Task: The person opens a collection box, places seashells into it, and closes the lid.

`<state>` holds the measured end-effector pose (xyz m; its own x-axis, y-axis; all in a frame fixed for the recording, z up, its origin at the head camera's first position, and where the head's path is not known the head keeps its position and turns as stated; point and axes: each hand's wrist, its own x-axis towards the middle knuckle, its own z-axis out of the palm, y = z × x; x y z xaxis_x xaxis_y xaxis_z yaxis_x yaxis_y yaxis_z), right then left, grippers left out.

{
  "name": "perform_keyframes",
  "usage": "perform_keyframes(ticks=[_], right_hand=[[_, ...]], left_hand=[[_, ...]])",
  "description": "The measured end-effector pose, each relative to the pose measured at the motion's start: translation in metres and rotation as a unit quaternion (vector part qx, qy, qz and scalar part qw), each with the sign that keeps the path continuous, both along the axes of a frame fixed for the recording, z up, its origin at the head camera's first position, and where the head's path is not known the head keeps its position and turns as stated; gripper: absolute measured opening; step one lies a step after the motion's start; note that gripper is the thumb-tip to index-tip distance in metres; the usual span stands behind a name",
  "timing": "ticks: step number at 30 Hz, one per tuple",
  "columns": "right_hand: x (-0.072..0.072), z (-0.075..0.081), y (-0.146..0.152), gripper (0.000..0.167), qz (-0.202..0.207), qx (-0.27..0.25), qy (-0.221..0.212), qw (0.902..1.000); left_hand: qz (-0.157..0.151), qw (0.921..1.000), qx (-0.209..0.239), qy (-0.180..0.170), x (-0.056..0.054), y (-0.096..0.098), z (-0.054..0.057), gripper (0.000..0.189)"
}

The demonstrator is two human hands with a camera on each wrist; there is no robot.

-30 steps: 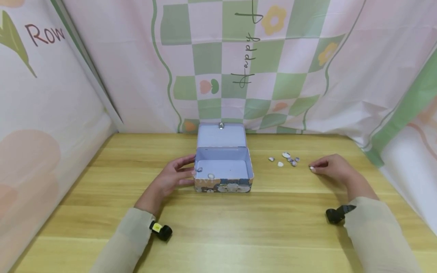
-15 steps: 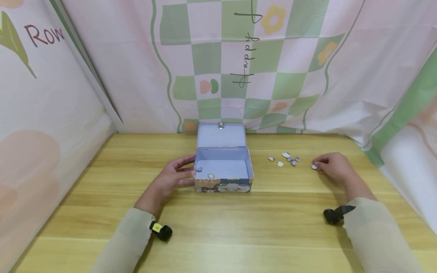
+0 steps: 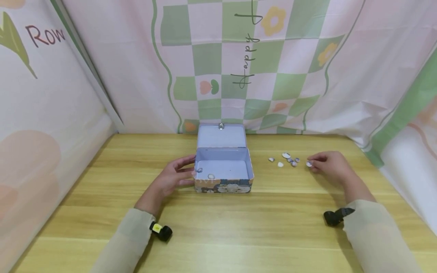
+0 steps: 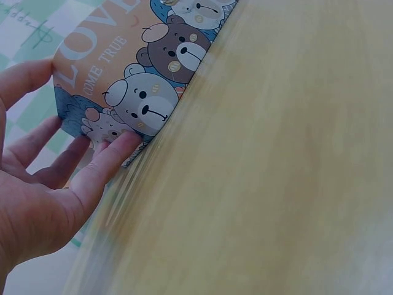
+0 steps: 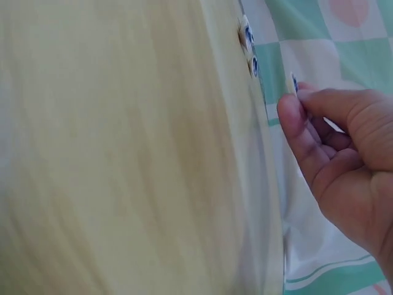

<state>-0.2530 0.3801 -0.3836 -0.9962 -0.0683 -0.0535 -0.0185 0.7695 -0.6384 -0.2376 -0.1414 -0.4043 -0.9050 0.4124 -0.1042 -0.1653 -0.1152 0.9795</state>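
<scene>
A tin box (image 3: pixel 223 185) with printed bears stands on the table, its lid (image 3: pixel 222 135) swung back. Against its left side rests my left hand (image 3: pixel 174 176), fingers spread; in the left wrist view, fingertips touch the printed tin. Two small seashells (image 3: pixel 211 176) lie inside the box at the left. Between thumb and index finger my right hand (image 3: pixel 331 165) pinches a small white and blue-purple seashell (image 3: pixel 308 163), its edge showing in the right wrist view. Several more seashells (image 3: pixel 286 155) lie loose on the table, between the box and my right hand.
The wooden table (image 3: pixel 218 231) ends at a checked fabric backdrop (image 3: pixel 235 83), close behind the lid. More printed fabric (image 3: pixel 51 113) hangs at the left, and further cloth hangs at the right. A black wrist camera (image 3: pixel 164 232) sits on the left sleeve.
My right hand has turned the pinched seashell so that its blue-purple face shows, and has shifted slightly left with it. The left hand and the box have kept still.
</scene>
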Motion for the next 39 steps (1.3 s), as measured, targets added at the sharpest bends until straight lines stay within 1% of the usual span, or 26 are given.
perform_keyframes(ticks=[9,13,17,22,26,32,37,39], right_hand=[[0.000,0.011,-0.017,0.032,0.017,-0.073,0.006,0.9971],[0.000,0.014,-0.027,0.034,0.032,-0.120,0.013,0.9921],[0.000,0.016,-0.037,0.033,0.043,-0.154,0.020,0.9870],[-0.001,0.020,-0.049,0.031,0.052,-0.172,0.013,0.9836],[-0.001,0.024,-0.058,0.031,0.058,-0.175,0.013,0.9828],[-0.001,0.032,-0.072,0.034,0.065,-0.170,0.013,0.9832],[-0.002,0.037,-0.085,0.037,0.070,-0.189,0.012,0.9795],[-0.003,0.039,-0.090,0.038,0.072,-0.191,0.014,0.9789]], left_hand=[[0.000,1.0000,-0.001,0.000,0.000,0.001,0.001,0.072],[0.002,1.0000,-0.003,0.003,0.001,0.000,0.001,0.071],[0.003,1.0000,-0.002,0.001,0.001,0.001,0.001,0.071],[0.002,1.0000,-0.003,0.000,0.001,0.001,0.001,0.071],[0.001,1.0000,-0.004,0.003,0.001,0.001,0.001,0.070],[0.004,1.0000,-0.004,0.001,0.001,0.001,0.001,0.070],[0.010,0.9999,-0.007,-0.008,0.001,0.001,0.002,0.069],[0.008,0.9999,-0.006,-0.006,0.001,0.001,0.001,0.070]])
